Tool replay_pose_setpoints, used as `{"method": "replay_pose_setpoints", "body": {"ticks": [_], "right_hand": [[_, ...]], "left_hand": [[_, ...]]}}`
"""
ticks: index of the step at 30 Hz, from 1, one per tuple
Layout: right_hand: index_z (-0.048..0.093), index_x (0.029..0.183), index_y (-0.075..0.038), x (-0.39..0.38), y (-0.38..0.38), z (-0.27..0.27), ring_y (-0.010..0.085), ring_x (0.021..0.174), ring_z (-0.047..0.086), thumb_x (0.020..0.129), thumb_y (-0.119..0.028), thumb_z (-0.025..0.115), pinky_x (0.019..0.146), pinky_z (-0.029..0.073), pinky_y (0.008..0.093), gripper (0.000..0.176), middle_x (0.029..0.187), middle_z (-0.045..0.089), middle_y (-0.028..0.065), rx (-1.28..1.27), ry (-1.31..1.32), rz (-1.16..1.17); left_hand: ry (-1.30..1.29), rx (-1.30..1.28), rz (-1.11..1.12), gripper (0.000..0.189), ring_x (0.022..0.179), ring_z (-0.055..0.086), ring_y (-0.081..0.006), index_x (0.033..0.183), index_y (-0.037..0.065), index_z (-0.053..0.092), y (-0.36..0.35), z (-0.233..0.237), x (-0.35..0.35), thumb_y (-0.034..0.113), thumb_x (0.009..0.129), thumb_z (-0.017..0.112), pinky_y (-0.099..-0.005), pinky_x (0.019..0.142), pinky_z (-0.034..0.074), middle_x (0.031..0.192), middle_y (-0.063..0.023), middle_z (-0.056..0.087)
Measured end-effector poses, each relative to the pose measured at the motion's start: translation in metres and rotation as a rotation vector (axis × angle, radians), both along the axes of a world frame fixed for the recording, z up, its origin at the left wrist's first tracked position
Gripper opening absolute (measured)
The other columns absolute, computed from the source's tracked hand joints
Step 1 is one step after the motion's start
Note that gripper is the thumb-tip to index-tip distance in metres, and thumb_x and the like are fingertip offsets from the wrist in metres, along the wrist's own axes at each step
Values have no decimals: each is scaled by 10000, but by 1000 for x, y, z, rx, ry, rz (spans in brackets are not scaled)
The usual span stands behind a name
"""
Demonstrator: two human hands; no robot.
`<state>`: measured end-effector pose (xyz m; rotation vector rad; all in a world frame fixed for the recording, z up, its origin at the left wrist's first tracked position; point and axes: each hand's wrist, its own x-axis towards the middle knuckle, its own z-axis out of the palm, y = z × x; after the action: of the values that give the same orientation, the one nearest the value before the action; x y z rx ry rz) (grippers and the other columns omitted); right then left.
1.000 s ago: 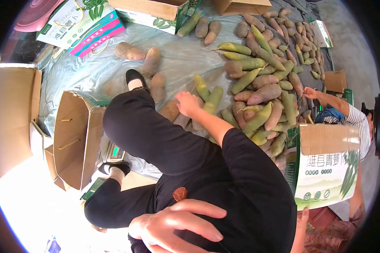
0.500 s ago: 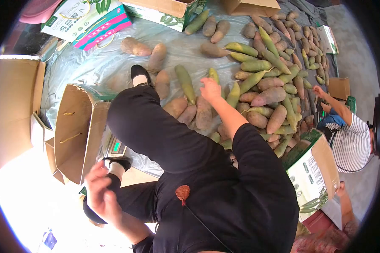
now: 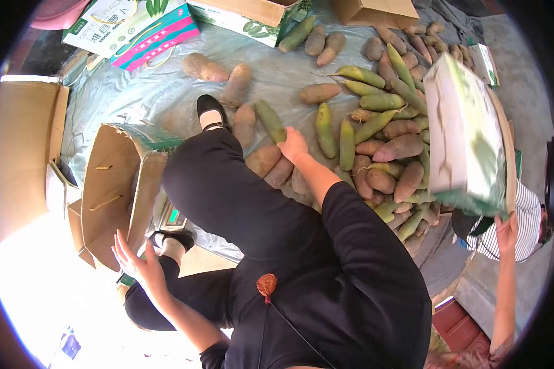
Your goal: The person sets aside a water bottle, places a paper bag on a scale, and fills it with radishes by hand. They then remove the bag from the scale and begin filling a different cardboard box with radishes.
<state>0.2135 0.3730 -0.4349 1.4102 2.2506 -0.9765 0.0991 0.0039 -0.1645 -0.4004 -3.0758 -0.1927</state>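
My right hand (image 3: 294, 144) is closed around the lower end of a green radish (image 3: 268, 120), which lies on the plastic sheet beyond my knee. Another green radish (image 3: 325, 130) lies just to the right of that hand. Reddish-brown sweet potatoes (image 3: 263, 160) sit directly below it. My left hand (image 3: 143, 267) is raised with its fingers spread and nothing in it. It is near the front of an open cardboard box (image 3: 111, 184) lying on its side. A scale (image 3: 171, 215) with a lit green display is partly hidden behind my leg.
A heap of sweet potatoes and green radishes (image 3: 388, 138) spreads to the right. Printed cartons (image 3: 129, 34) stand at the back. At right, another person's hand (image 3: 506, 232) holds up a printed box (image 3: 465, 132); a person in a striped top (image 3: 505, 237) is behind it.
My right hand has moved left from beside one green radish onto another. My left hand's fingers have spread. The co-worker's printed box has risen over the right side of the heap.
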Motion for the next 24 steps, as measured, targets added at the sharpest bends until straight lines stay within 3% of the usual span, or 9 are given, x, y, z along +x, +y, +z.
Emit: {"method": "replay_pose_setpoints", "body": {"ticks": [4,7,10,14,20,22,24], "right_hand": [[461,1218,-44,-13,7,-16,344,1116,502,704,-217,715,938,415,401,599,1181,532,196,-33,45,-41],[458,1220,-43,-21,8,-27,340,1105,514,667,-247,740,934,420,400,654,1156,551,193,-25,35,-12],[443,1205,-44,-27,5,-34,352,1077,534,628,-274,759,909,436,410,696,1124,565,216,61,55,54],[448,1162,14,-35,8,-39,383,1028,548,630,-198,770,880,443,426,657,1068,580,233,24,103,63],[477,1155,42,-42,23,-17,308,933,602,641,-130,778,815,470,367,620,1026,601,181,-269,35,-76],[485,1160,43,-30,30,-27,253,931,588,648,-94,769,806,466,343,602,1016,600,142,-564,220,-239],[480,1170,44,-27,27,-9,240,936,580,653,-81,762,804,465,340,602,1027,594,135,-554,285,-269]], "left_hand": [[86,-58,48,708,1270,308,-403,1379,112,343,-13,-20,0,192,757,673,-522,1040,254,1362,-159,396],[82,-86,102,822,1302,265,-402,1389,117,325,-10,-25,1,97,672,727,-519,1056,221,1403,-133,347],[121,-48,134,860,1315,240,-395,1368,104,350,-10,-33,0,90,614,762,-511,1073,201,1391,-132,345],[114,-99,241,884,1324,222,-382,1384,91,317,-3,-34,1,104,620,759,-500,1076,180,1393,-146,330],[113,-55,247,832,1327,205,-391,1379,89,310,-4,-35,-2,136,664,732,-551,1071,146,1392,-136,314],[104,-52,259,834,1330,200,-390,1384,93,302,-5,-35,-2,139,669,729,-561,1069,140,1398,-133,305],[97,-42,261,835,1332,195,-389,1388,97,295,-5,-35,-2,142,674,726,-570,1066,133,1404,-129,295]]}}
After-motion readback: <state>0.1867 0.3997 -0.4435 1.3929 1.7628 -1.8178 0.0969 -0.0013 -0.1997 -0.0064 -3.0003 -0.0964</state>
